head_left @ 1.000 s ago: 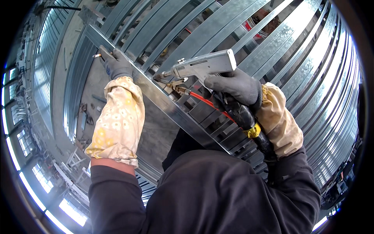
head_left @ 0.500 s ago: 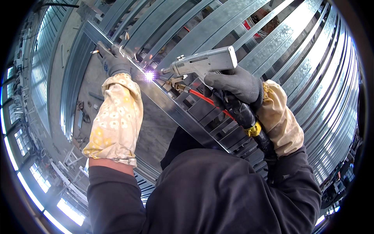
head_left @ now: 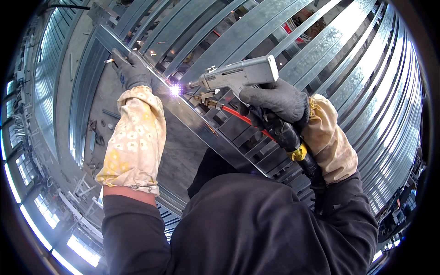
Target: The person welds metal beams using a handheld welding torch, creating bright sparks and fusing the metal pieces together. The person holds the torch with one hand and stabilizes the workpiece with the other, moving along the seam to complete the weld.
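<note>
A long flat strip of shiny galvanised steel (head_left: pixel 201 130) is seen running diagonally from the upper left toward the lower middle of the view, laid across a stack of ribbed galvanised steel channel sections (head_left: pixel 321 50) that fills the upper and right part of the picture. The strip is pinned down near its upper end by the left hand (head_left: pixel 132 68), which is covered by a dark grey work glove; the fingers are curled over the strip's edge and pressed on it, closed around the metal. A pale yellow flower-patterned sleeve guard (head_left: pixel 133 137) is worn over that forearm.

A silver-grey handheld welding gun with a narrow nozzle (head_left: pixel 240 75) is gripped by the right hand (head_left: pixel 277 101), also in a dark grey glove, with the fingers wrapped tightly around its handle. The nozzle is pointed left at the strip, and a bright violet-white welding spark (head_left: pixel 175 90) is seen at its tip, just beside the left wrist. A thick black hose with a yellow band (head_left: pixel 293 144) is led back from the gun under the right forearm, and a thin red cable (head_left: pixel 238 115) appears to run alongside it, though its course is partly hidden. A concrete workshop floor (head_left: pixel 68 91) is visible far below on the left.
</note>
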A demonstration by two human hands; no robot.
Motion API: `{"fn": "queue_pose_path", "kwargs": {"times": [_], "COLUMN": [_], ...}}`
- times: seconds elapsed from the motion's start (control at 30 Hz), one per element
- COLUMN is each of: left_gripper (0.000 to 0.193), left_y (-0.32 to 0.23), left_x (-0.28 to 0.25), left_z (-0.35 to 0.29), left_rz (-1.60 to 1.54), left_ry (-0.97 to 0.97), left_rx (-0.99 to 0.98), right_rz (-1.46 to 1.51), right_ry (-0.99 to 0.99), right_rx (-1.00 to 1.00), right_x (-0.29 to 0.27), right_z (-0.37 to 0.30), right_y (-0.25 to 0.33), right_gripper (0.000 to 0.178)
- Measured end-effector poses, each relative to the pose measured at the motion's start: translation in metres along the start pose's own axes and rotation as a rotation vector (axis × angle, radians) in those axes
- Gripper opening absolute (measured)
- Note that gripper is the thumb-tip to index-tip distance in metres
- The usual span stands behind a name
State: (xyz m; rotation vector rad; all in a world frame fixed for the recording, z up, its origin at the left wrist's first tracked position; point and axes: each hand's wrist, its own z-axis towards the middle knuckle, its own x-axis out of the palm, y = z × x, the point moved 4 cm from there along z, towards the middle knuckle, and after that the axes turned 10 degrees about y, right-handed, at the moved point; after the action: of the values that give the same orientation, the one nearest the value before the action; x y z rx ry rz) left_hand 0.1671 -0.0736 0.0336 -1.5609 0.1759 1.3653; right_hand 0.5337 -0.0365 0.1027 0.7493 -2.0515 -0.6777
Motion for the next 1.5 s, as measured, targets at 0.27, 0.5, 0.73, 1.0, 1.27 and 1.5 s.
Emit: {"fn": "queue_pose_path", "kwargs": {"times": [0.27, 0.5, 0.73, 1.0, 1.27, 1.5], "left_gripper": [0.058, 0.059, 0.058, 0.057, 0.058, 0.059], "left_y": [0.007, -0.004, 0.007, 0.007, 0.016, 0.004], "left_x": [0.002, 0.000, 0.002, 0.002, 0.006, 0.001], "left_z": [0.002, -0.003, 0.003, 0.001, 0.004, 0.001], "left_rz": [-0.035, -0.058, -0.078, -0.112, -0.102, -0.041], "left_ry": [0.007, 0.011, 0.031, 0.039, 0.015, -0.025], "left_rx": [0.000, -0.014, -0.039, -0.066, -0.049, 0.029], "right_rz": [0.064, 0.026, 0.070, 0.065, 0.044, 0.046], "right_ry": [-0.009, -0.025, -0.004, 0.006, -0.023, -0.032], "right_rx": [0.038, 0.008, 0.055, 0.063, 0.071, 0.023], "right_x": [0.005, 0.007, 0.010, 0.011, 0.010, 0.010], "right_z": [-0.005, -0.009, -0.014, -0.018, -0.021, -0.023], "right_y": [0.001, 0.003, 0.002, 0.002, -0.002, -0.004], "right_gripper": [0.039, 0.037, 0.037, 0.039, 0.035, 0.034]}}
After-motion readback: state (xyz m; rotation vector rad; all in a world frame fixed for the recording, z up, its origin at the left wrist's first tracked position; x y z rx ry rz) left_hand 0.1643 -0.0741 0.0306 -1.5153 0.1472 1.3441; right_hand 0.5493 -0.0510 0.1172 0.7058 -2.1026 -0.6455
